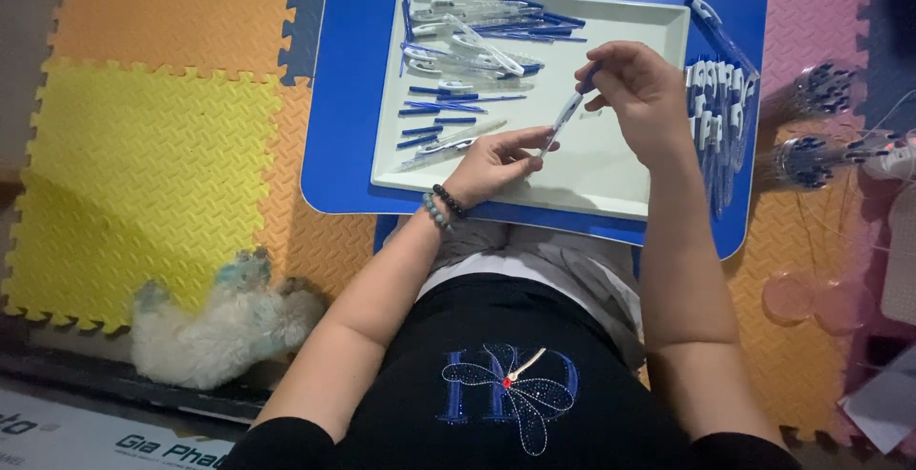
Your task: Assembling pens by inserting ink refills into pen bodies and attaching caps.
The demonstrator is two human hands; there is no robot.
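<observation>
Both hands pinch one pen: left hand (491, 163) at its lower end, right hand (641, 88) at 1 o'clock. Loose grip risks dropping the pen (563, 119) into the tray (611, 174).

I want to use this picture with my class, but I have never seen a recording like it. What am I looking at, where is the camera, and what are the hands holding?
There is one picture, taken by a camera worn on a person's head, looking down at their lap. No machine is involved: the two bare hands are the person's own. Across the lap sits a blue lap table carrying a pale tray. In the tray lies a heap of pen parts, clear barrels and blue pieces. The left hand and right hand hold one pen between them, each at one end. Finished pens lie in a row at the tray's right edge. Foam floor mats lie around.
</observation>
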